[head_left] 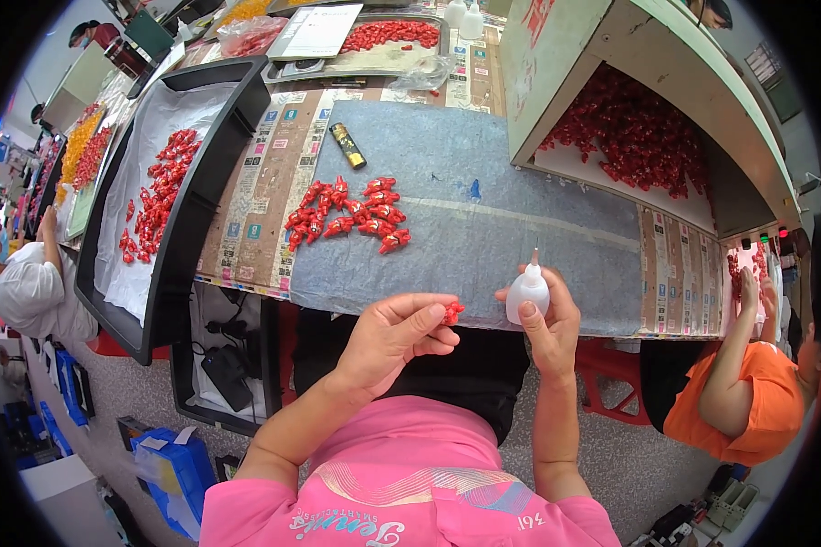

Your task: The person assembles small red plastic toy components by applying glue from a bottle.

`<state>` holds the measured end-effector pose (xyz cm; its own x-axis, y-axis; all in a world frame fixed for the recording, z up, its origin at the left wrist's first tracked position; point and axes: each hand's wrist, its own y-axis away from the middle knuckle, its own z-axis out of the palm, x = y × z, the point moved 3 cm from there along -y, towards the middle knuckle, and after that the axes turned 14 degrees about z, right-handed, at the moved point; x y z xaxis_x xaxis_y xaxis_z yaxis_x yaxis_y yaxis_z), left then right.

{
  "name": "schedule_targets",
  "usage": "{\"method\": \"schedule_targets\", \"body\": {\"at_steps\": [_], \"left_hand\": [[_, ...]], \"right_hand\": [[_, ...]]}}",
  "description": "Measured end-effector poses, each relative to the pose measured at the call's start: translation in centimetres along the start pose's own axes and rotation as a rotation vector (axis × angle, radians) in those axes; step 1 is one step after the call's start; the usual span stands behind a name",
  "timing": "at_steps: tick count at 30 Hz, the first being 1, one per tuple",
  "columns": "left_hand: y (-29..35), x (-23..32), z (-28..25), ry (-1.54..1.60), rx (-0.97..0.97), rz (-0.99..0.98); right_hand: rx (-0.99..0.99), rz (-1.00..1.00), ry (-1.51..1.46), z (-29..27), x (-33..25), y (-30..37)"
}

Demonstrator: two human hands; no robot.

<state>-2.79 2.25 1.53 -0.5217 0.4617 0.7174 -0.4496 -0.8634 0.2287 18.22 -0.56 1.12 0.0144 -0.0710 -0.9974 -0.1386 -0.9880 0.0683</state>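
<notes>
Near the table's front edge, my left hand [400,334] pinches a small red plastic figure [452,313] between thumb and fingers. To its right, my right hand [551,330] is wrapped round a white squeeze bottle [528,294], whose thin nozzle points up. The two hands are a short way apart, and the nozzle does not touch the figure. Beyond my left hand, a loose group of similar red figures [348,214] lies on the blue-grey mat [520,219]. A black and gold cylinder [348,146] rests just behind that group. The figures' finer details are too small to make out.
A black tray [212,187] lined with white sheet holds red pieces at left. A pale box [556,73] heaped with red pieces [625,132] stands at right. At the back sits a metal tray [442,46] of red pieces. People work on both sides, one in orange [739,401].
</notes>
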Motion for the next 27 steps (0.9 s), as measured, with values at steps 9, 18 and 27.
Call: {"method": "schedule_targets", "body": {"at_steps": [9, 18, 27], "left_hand": [[0.15, 0.35, 0.31, -0.117, -0.014, 0.099], [0.19, 0.61, 0.52, -0.180, -0.009, 0.154], [0.17, 0.61, 0.63, -0.184, -0.013, 0.157]], "right_hand": [[0.001, -0.006, -0.001, 0.00, 0.04, 0.03], [0.004, -0.008, -0.010, 0.00, 0.22, 0.01], [0.011, -0.007, -0.004, 0.07, 0.04, 0.02]]}}
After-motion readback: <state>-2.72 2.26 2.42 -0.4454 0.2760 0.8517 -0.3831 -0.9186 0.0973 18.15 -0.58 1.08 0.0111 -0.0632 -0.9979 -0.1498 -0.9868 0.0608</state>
